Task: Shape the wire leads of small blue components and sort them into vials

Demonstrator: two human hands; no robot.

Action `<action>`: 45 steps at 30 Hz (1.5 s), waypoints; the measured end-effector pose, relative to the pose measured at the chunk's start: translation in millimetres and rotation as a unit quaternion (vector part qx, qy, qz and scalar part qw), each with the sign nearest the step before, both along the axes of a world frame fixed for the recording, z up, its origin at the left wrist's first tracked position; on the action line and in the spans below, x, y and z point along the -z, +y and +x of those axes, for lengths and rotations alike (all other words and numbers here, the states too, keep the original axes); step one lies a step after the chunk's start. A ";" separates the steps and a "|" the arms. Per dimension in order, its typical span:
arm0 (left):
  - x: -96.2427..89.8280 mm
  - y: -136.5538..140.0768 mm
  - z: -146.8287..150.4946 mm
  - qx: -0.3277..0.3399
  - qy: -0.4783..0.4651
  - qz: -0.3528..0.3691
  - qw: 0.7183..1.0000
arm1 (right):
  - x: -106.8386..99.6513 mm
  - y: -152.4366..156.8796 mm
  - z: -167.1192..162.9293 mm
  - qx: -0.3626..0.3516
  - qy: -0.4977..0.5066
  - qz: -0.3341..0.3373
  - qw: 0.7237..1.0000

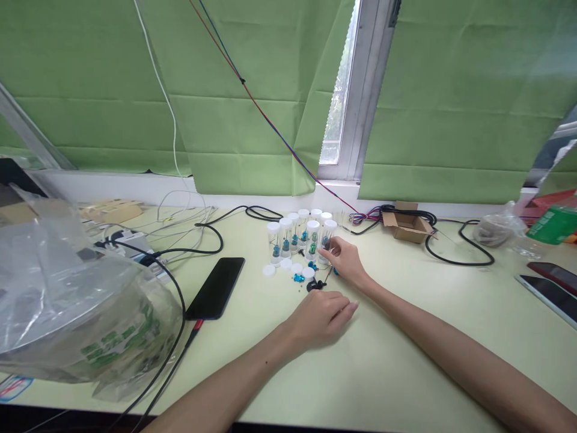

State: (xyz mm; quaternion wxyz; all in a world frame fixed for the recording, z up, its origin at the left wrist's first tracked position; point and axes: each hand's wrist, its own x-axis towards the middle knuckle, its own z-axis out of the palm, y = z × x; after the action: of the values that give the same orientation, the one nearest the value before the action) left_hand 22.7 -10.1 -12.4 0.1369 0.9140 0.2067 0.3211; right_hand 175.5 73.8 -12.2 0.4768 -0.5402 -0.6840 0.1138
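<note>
My right hand closes its thumb and fingers around the lower part of a clear vial with a white cap, at the right end of a group of similar upright vials. Inside the vials are small blue-green parts with thin wires or pins. My left hand rests on the table nearer to me, its fingers curled in and their undersides hidden. Just beyond it lie a small black part, a blue metal part and several loose white caps.
A black phone on a cable lies left of my hands, beside a large plastic-bagged container. An open cardboard box and black cables are at the back right. Two more phones and a green-labelled bottle sit far right.
</note>
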 end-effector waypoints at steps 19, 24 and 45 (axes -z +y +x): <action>4.1 -0.7 -0.6 -0.002 0.012 0.014 1.000 | -6.1 1.5 18.2 0.095 0.071 0.075 0.990; 5.9 0.6 -1.2 0.002 0.020 0.009 1.000 | 2.1 16.7 28.6 0.113 0.035 0.041 0.992; 6.2 1.0 -3.5 0.018 0.026 -0.002 1.000 | 9.1 37.4 19.5 0.181 -0.062 -0.075 0.979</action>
State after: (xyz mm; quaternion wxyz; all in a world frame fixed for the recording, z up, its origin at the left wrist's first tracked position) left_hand 19.3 -9.1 -18.7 0.1387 0.9252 0.1947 0.2947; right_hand 195.0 111.2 -21.2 0.4043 -0.6951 -0.5929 0.0426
